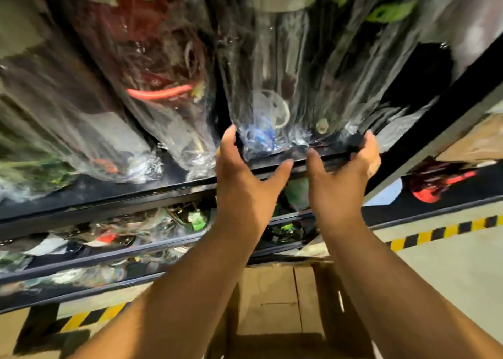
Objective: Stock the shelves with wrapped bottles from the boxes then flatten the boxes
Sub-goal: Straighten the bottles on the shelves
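Note:
A clear-wrapped pack of bottles (275,108) lies on the black shelf (109,192) at its front edge. My left hand (242,173) touches the pack's left end, fingers straight, thumb spread below the shelf rail. My right hand (345,168) presses the pack's right end, fingers reaching over the black rail. More wrapped packs (152,81) lie beside it to the left. An open cardboard box (272,304) stands on the floor beneath my forearms.
Lower shelves (122,250) hold more wrapped bottles. Yellow-black hazard tape (441,232) runs along the grey floor. A grey upright post (435,141) bounds the shelf on the right, with another pack (435,181) beyond it.

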Demonstrator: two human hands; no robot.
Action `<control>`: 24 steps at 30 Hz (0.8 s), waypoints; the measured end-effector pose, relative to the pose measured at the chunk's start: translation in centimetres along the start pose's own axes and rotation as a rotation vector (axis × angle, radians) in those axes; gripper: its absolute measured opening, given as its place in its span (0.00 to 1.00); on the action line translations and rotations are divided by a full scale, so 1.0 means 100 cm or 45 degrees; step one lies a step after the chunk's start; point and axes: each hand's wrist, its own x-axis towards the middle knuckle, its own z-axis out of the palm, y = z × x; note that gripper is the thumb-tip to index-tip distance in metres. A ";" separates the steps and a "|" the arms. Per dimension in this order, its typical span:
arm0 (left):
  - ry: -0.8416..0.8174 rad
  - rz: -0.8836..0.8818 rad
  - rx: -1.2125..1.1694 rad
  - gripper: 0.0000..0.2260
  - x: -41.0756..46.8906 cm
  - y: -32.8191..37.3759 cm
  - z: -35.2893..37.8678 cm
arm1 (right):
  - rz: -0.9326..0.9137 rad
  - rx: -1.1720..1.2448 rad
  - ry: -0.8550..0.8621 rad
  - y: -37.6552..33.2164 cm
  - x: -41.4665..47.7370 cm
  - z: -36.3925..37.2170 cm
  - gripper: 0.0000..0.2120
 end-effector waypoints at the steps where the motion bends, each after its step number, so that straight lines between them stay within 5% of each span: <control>1: -0.001 0.007 0.035 0.46 0.007 0.001 0.008 | -0.007 -0.012 -0.003 -0.001 0.009 -0.001 0.42; 6: 0.073 -0.065 0.092 0.51 0.032 -0.005 0.021 | -0.048 -0.009 -0.129 0.002 0.040 0.003 0.49; 13: 0.207 -0.118 0.149 0.37 0.039 -0.001 0.029 | -0.007 -0.042 -0.193 0.011 0.051 0.013 0.42; 24: 0.104 -0.048 0.126 0.38 0.030 -0.006 0.024 | -0.178 -0.234 -0.239 0.012 0.033 0.003 0.41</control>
